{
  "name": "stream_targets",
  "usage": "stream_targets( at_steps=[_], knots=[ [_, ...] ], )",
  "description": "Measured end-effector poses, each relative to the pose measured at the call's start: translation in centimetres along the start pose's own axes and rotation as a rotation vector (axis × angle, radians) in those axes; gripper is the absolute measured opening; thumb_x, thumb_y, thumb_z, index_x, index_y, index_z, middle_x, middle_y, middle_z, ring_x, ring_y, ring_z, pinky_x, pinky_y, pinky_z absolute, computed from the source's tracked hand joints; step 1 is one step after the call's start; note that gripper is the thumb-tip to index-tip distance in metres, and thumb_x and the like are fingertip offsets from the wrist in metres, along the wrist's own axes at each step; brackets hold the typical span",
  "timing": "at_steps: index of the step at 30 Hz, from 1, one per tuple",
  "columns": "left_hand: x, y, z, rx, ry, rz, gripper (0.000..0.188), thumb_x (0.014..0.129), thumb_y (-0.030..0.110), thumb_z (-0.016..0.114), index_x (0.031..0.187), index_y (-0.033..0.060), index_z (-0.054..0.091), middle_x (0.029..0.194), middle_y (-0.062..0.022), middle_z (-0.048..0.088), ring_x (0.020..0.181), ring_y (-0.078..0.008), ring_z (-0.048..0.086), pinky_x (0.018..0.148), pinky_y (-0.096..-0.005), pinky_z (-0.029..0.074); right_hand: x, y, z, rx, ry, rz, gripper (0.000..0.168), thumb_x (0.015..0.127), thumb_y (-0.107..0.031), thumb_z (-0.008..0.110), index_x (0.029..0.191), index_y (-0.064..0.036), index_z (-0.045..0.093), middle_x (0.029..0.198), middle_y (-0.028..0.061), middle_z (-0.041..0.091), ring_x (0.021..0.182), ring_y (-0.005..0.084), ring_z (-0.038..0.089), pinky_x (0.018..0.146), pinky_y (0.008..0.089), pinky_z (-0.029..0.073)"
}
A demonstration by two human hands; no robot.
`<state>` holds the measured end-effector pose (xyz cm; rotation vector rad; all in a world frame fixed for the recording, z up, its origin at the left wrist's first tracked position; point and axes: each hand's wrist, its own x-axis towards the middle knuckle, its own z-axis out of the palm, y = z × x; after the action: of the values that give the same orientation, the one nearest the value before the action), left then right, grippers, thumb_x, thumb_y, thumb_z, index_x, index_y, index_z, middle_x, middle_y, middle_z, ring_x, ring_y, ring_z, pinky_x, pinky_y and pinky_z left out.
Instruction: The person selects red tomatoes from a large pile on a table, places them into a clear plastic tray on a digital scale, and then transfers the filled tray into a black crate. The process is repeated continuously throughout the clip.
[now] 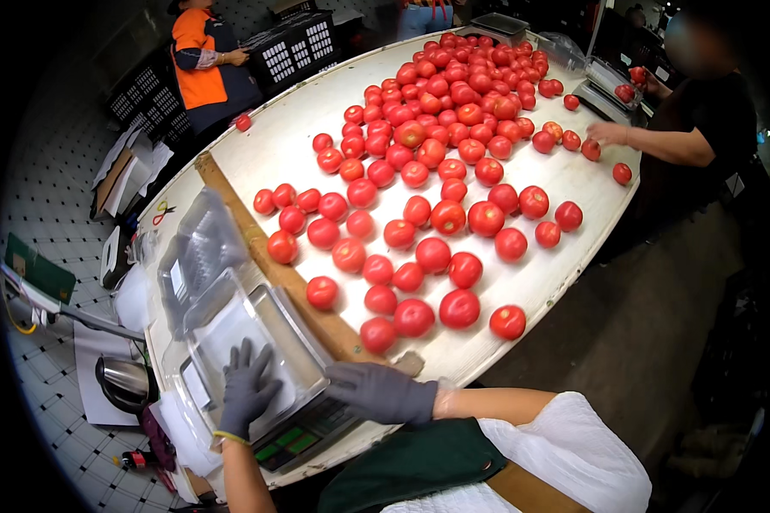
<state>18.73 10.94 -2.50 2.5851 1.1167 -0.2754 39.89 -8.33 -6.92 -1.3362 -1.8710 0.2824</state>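
Observation:
Both my hands wear grey gloves. My left hand (249, 388), fingers spread, rests on or just over a clear plastic clamshell tray (221, 320) lying on a digital scale (305, 436). At the scale's right edge is my right hand (382, 392), its fingertips by the tray's rim; whether they grip it is hidden. Another stack of clear plastic trays (202, 240) lies beyond. Past a wooden strip (263, 250), many red tomatoes (414, 317) are spread over the white table (558, 256), heaped thickest at the far end (462, 83).
Across the table, a co-worker's hand (608, 133) reaches to tomatoes beside a second scale (606, 93). Another person in an orange and dark vest (199, 64) stands by black crates (298, 51). Scissors (162, 211) lie at the table's left; a kettle (125, 383) stands beyond its edge.

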Motion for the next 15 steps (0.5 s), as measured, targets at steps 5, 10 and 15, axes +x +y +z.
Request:
stream_targets(
  at_steps=[5, 10, 15],
  knots=[
    [0.1, 4.6, -1.7, -0.221, 0.501, -0.042, 0.056, 0.078, 0.006, 0.066, 0.132, 0.0074, 0.050, 0.131, -0.0169, 0.051, 0.123, -0.0329, 0.047, 0.103, -0.0400, 0.037, -5.5, 10.9, -10.0, 0.006, -0.112, 0.393, 0.033, 0.083, -0.023, 0.061, 0.110, -0.005, 0.056, 0.115, 0.0143, 0.056, 0.103, 0.0310, 0.056, 0.084, 0.0406, 0.048],
    [5.3, 14.8, -1.5, -0.392, 0.509, 0.115, 0.042, 0.079, 0.006, 0.067, 0.120, 0.0047, 0.058, 0.115, -0.0154, 0.061, 0.107, -0.0305, 0.058, 0.093, -0.0379, 0.045, -3.9, 22.4, -19.9, -0.177, 0.129, 0.613, 0.042, 0.084, -0.030, 0.062, 0.117, -0.005, 0.055, 0.110, 0.0168, 0.059, 0.100, 0.0354, 0.057, 0.086, 0.0431, 0.047],
    [15.6, 21.4, 0.9, -0.441, 0.266, 0.282, 0.038, 0.081, 0.015, 0.067, 0.117, 0.0064, 0.058, 0.110, -0.0148, 0.061, 0.101, -0.0309, 0.060, 0.086, -0.0367, 0.048, 1.0, 34.2, -23.6, -0.398, 0.085, 0.923, 0.053, 0.077, -0.040, 0.068, 0.114, -0.004, 0.054, 0.112, 0.0197, 0.058, 0.101, 0.0353, 0.058, 0.085, 0.0435, 0.048]
  ],
)
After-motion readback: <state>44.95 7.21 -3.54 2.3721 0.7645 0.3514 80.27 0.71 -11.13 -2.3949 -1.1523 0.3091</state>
